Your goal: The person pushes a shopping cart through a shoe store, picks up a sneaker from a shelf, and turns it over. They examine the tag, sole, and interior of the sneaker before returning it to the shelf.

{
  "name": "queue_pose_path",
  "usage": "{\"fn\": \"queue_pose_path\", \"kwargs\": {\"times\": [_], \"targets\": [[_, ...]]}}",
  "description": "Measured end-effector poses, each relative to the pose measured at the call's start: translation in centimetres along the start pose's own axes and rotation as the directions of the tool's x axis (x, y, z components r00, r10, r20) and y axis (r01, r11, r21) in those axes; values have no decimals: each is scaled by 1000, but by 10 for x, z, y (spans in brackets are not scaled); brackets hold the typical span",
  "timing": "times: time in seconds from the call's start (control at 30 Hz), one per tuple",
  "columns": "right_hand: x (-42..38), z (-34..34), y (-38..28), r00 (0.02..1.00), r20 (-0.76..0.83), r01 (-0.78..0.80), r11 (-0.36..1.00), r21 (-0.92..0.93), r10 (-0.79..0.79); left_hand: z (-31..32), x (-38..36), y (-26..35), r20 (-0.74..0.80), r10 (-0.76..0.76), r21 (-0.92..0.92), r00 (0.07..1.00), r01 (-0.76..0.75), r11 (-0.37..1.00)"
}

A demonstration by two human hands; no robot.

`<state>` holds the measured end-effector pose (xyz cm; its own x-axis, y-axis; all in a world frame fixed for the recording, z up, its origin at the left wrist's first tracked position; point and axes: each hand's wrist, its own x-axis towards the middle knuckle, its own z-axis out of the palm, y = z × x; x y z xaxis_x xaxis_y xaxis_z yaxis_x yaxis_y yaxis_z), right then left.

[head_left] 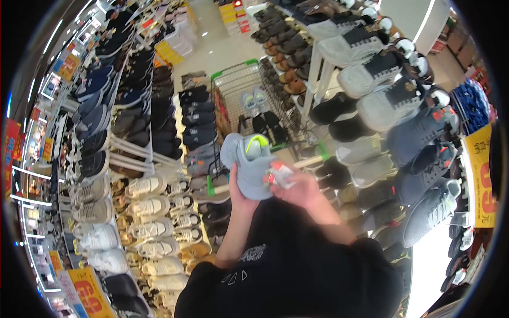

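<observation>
At far left, a yellow sign (87,294) shows large red digits, tilted. My left hand (243,195) is closed around the grey shoe (254,177), held up before my chest, near side of the wire cart (237,79). Its lime-lined opening faces up at the cart end; the long axis appears to run from there toward me, toe direction uncertain. My right hand (301,188) pinches a red-and-white tag (279,175), print illegible. At far right, a yellow sign (481,175) reads "元" beside red digits.
</observation>
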<state>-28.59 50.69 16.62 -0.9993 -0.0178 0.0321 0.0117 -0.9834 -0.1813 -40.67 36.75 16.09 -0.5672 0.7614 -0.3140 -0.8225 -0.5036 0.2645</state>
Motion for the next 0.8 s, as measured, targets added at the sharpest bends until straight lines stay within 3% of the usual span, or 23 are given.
{"fn": "queue_pose_path", "kwargs": {"times": [0.13,0.2,0.33,0.4,0.47,0.53,0.6,0.7,0.8], "targets": [[4,12,7,996,-46,79,997,-22,-80,2,-2,3,-44,25,1,999,-25,1000],[1,14,6,983,-63,134,900,-414,-175,1,0,5,-34,26,25,999,-25,999],[2,18,2,958,-100,162,791,-590,-270,-3,15,15,-6,4,30,1000,-4,1000],[1,31,-4,950,-107,189,814,-549,-293,5,20,19,-11,-19,8,1000,19,1000],[-2,35,-9,964,-114,179,901,-396,-241,19,20,23,179,-25,-56,984,35,998],[-1,34,-12,967,-105,166,887,-432,-232,17,32,28,85,0,-256,996,22,967],[4,32,-9,948,-105,202,824,-529,-299,17,31,28,93,26,-226,995,-4,974],[12,27,-4,938,-146,223,871,-437,-313,13,29,27,25,9,-110,1000,-6,994],[19,20,-4,957,-151,139,846,-514,-249,16,21,19,45,-26,-59,999,29,998]]}}
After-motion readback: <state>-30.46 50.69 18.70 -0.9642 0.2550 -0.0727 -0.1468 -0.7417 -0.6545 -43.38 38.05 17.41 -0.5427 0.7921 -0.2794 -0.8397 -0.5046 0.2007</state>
